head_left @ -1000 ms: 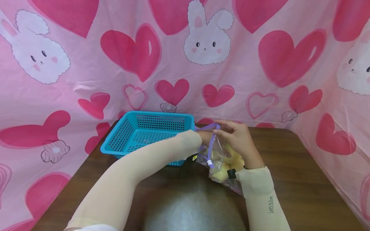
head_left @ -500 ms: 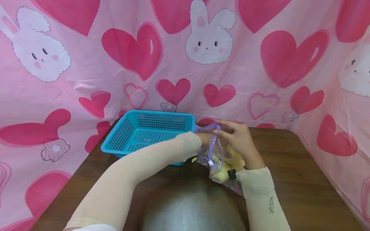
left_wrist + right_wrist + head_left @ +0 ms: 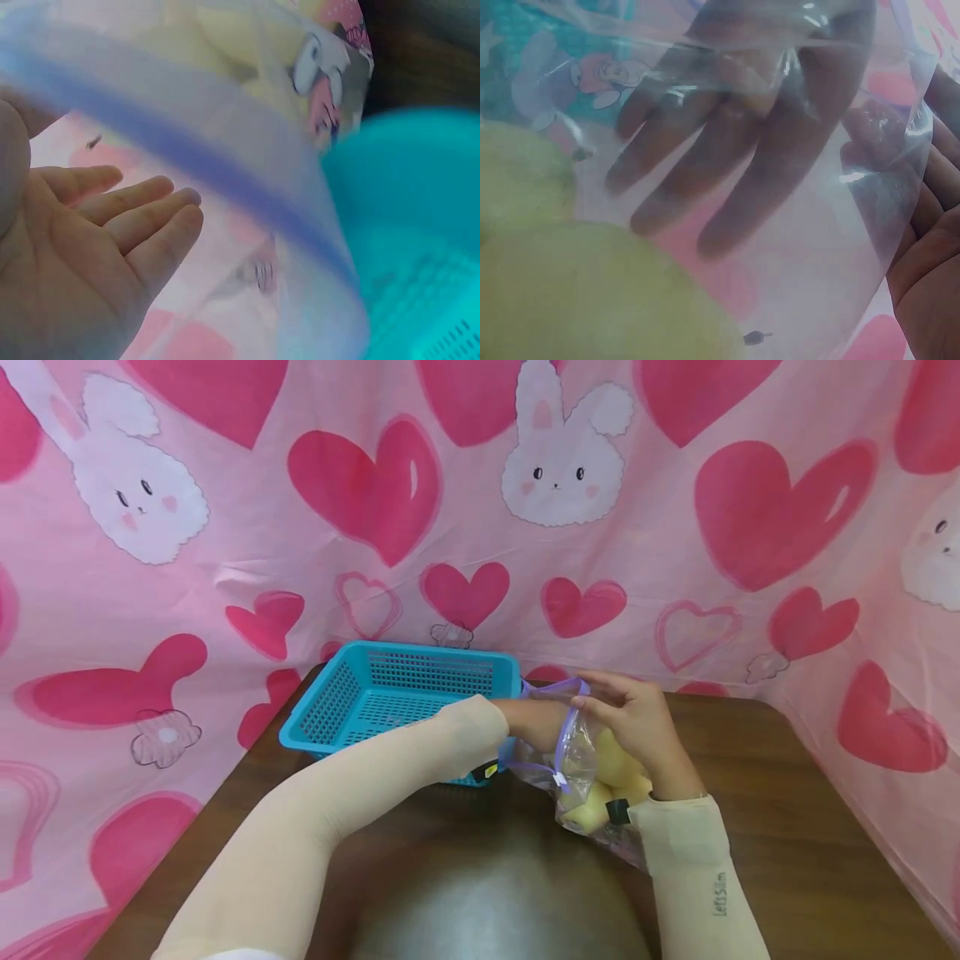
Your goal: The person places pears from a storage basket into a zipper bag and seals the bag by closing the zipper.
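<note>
A clear zip bag (image 3: 577, 760) with a purple zip edge and white slider stands on the table, its mouth spread toward the left. Several pale yellow rounded fruits (image 3: 588, 810) lie inside; their kind is unclear. My left hand (image 3: 528, 720) reaches into the mouth, fingers straight and nothing in the palm, as the left wrist view shows. Through the film in the right wrist view, those left-hand fingers (image 3: 735, 187) hang above the fruit. My right hand (image 3: 633, 722) pinches the bag's upper rim between thumb and fingers.
A blue perforated basket (image 3: 322, 718) stands just left of the bag, beneath my left forearm. A pink curtain (image 3: 465, 485) with hearts and rabbits rises behind the brown wooden table (image 3: 765, 793). Black cameras (image 3: 618, 812) sit on both wrists.
My left hand has drawn back leftward a little, so more of it shows at the bag's mouth. The right hand keeps its grip on the rim. The head view has turned slightly left.
</note>
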`<state>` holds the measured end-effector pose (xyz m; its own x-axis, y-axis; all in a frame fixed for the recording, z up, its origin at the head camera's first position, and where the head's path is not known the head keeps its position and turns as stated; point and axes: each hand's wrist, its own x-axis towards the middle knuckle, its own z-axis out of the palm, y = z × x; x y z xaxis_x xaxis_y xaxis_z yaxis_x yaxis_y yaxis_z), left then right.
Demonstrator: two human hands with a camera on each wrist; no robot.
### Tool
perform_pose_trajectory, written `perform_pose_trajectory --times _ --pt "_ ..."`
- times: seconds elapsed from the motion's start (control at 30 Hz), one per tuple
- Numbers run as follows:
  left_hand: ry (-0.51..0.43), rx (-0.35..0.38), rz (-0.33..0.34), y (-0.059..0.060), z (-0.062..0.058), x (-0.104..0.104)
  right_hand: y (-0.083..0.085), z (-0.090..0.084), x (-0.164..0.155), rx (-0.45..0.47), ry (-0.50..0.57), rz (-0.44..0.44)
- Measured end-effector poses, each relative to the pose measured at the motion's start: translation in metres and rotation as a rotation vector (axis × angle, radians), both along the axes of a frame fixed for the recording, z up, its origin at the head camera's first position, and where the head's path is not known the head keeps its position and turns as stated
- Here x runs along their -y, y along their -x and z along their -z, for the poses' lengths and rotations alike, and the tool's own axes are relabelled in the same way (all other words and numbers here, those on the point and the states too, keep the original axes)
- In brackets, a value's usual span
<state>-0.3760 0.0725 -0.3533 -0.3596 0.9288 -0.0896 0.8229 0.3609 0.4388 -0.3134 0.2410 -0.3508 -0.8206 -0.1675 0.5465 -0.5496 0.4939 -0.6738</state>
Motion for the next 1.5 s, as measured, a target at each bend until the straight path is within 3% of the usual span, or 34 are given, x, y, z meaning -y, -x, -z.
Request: perform_pose_trajectory --times 0.03,0.13,0.4,0.53,0.63,0.8,0.97,1.17,1.3,1.5 --pt "0.022 -0.032 -0.017 -0.001 -0.002 0.002 0.000 0.000 -0.001 -0.001 -0.003 0.001" --pt "0.042 -0.036 -0.056 -0.002 -0.009 0.009 -0.002 -0.001 -0.003 0.011 -0.007 0.005" --pt "0.006 0.039 -0.122 -0.001 -0.029 0.033 -0.007 -0.002 -0.015 0.034 -0.011 0.032" --pt "-0.056 -0.006 -0.153 0.003 -0.037 0.049 -0.011 -0.003 -0.017 0.061 -0.027 0.055" --pt "-0.098 -0.088 -0.201 0.009 -0.040 0.063 -0.012 -0.006 -0.012 0.064 -0.035 0.034" --pt "-0.129 -0.201 -0.259 0.020 -0.034 0.080 -0.011 -0.009 -0.004 0.066 -0.049 -0.013" --pt "-0.071 -0.345 -0.272 0.026 -0.026 0.086 -0.011 -0.007 -0.003 0.036 -0.105 -0.037" --pt "0.010 -0.361 -0.313 0.030 -0.015 0.083 -0.015 -0.005 -0.004 0.057 -0.207 -0.032" --pt "-0.020 -0.370 -0.268 0.035 -0.009 0.077 -0.021 -0.005 -0.005 0.072 -0.296 -0.005" --pt "-0.061 -0.461 -0.188 0.047 -0.001 0.071 -0.034 -0.002 -0.005 0.003 -0.357 0.004"
